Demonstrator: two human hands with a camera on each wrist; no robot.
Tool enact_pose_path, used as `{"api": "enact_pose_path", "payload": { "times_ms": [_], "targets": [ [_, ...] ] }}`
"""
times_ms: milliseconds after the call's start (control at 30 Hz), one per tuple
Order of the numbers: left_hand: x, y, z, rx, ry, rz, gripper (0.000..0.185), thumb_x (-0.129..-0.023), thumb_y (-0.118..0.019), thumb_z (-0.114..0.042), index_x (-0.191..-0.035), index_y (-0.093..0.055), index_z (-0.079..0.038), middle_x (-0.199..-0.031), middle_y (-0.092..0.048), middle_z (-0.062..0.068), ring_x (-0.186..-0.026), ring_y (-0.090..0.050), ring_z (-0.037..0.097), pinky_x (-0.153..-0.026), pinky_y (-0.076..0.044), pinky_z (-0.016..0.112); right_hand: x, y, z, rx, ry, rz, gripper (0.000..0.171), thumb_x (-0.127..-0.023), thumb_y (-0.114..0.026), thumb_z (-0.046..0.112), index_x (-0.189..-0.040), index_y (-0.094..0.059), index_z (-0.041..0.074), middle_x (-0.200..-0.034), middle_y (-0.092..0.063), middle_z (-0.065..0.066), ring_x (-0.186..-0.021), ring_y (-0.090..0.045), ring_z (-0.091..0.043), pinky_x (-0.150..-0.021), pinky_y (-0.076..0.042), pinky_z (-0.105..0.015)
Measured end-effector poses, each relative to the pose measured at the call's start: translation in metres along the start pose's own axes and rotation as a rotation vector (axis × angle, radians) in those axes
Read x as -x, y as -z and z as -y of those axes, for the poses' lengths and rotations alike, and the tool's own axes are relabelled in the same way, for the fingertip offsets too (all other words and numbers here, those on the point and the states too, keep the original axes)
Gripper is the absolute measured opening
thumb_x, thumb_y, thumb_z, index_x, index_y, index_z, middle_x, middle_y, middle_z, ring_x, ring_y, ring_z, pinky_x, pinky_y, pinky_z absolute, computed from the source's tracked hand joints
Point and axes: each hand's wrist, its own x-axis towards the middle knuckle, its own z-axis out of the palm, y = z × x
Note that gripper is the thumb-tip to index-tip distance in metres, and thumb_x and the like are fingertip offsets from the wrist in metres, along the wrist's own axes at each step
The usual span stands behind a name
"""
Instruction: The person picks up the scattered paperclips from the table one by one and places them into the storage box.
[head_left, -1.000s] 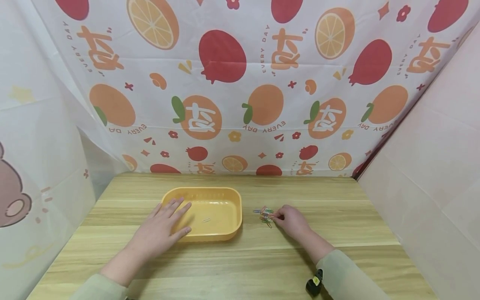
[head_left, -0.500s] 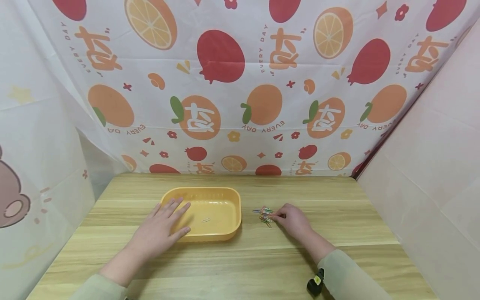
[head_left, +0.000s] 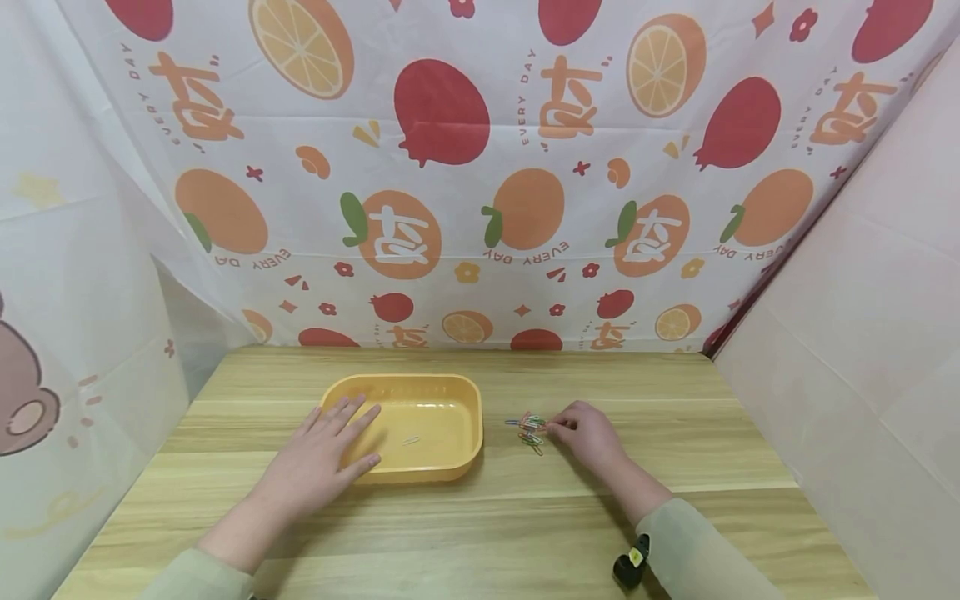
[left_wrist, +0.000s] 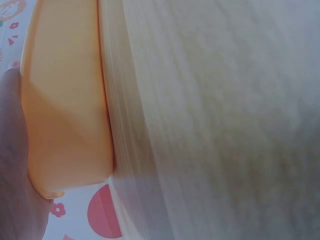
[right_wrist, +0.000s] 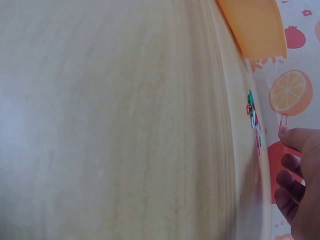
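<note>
**Paper clips: one in the tray, one lifted, most left in the pile**

Paper clips lie in a small coloured heap just right of centre in the head view, on the wooden table, near the tray's right side but apart from it. The right hand sits just to the right of the heap, its fingers curled; in the right wrist view its fingertips pinch a single red clip, held clear of the others at the right edge of the frame.

The yellow tray stands left of centre. A lone pale clip rests on its floor, so the sorting looks barely begun: one clip is in, one is in the fingers, and the bulk of the pile remains on the table.

The left hand lies flat on the tray's lower left corner, fingers straight and spread over the rim, apparently steadying it. The left wrist view shows only the tray's outer wall and blurred wood.

Behind the table hangs a fruit-printed curtain, filling the upper half of the frame.
</note>
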Motion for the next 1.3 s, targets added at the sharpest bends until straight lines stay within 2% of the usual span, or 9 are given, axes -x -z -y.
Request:
{"api": "enact_pose_path", "payload": {
  "times_ms": [167,467,733,933,1200,1300],
  "targets": [
    [-0.001,0.001,0.000,0.002,0.008,0.025,0.072,-0.097,-0.050,-0.060,-0.155,-0.035,-0.020,-0.160,-0.030,0.013,-0.147,-0.024,0.038,-0.122,0.000,0.048,-0.001,0.002,0.002,-0.058,-0.024,-0.006,0.008,-0.089,-0.076,0.029,-0.086,-0.078,0.022,-0.088,-0.062,0.012,-0.080,-0.057,-0.009,-0.074,-0.051,-0.031],
    [0.000,0.002,-0.002,0.016,0.009,0.023,0.071,-0.097,-0.049,-0.060,-0.155,-0.035,-0.021,-0.160,-0.031,0.014,-0.147,-0.023,0.038,-0.122,-0.002,0.049,-0.004,0.001,0.004,-0.078,-0.010,-0.023,0.006,-0.090,-0.075,0.027,-0.088,-0.079,0.022,-0.089,-0.063,0.011,-0.080,-0.057,-0.009,-0.072,-0.052,-0.030],
    [0.000,0.002,-0.001,0.010,0.002,0.006,0.071,-0.097,-0.052,-0.059,-0.154,-0.038,-0.020,-0.159,-0.032,0.014,-0.147,-0.025,0.038,-0.122,0.005,0.042,-0.006,-0.001,0.011,-0.107,-0.020,-0.022,0.007,-0.090,-0.075,0.027,-0.090,-0.079,0.021,-0.090,-0.063,0.012,-0.080,-0.058,-0.009,-0.072,-0.052,-0.030],
    [0.000,0.003,-0.001,0.007,0.005,0.002,0.070,-0.096,-0.057,-0.055,-0.154,-0.038,-0.020,-0.159,-0.033,0.014,-0.146,-0.025,0.038,-0.123,-0.001,0.047,-0.010,-0.001,0.020,-0.127,-0.013,-0.020,0.007,-0.091,-0.074,0.028,-0.091,-0.078,0.023,-0.092,-0.064,0.011,-0.081,-0.057,-0.009,-0.071,-0.051,-0.029],
    [0.001,0.002,0.000,0.002,0.000,-0.001,0.071,-0.097,-0.051,-0.060,-0.154,-0.038,-0.020,-0.159,-0.031,0.014,-0.146,-0.025,0.039,-0.122,-0.001,0.047,-0.013,-0.003,0.034,-0.159,0.023,-0.031,0.007,-0.090,-0.074,0.026,-0.092,-0.079,0.021,-0.091,-0.064,0.010,-0.080,-0.057,-0.009,-0.069,-0.050,-0.028],
    [0.001,0.002,0.000,0.003,0.003,-0.004,0.071,-0.096,-0.051,-0.061,-0.154,-0.038,-0.020,-0.159,-0.032,0.013,-0.146,-0.025,0.038,-0.122,-0.004,0.049,-0.016,-0.004,0.041,-0.171,0.026,-0.035,0.008,-0.091,-0.074,0.028,-0.092,-0.079,0.022,-0.090,-0.064,0.011,-0.080,-0.056,-0.009,-0.068,-0.050,-0.028]
  ]
}}
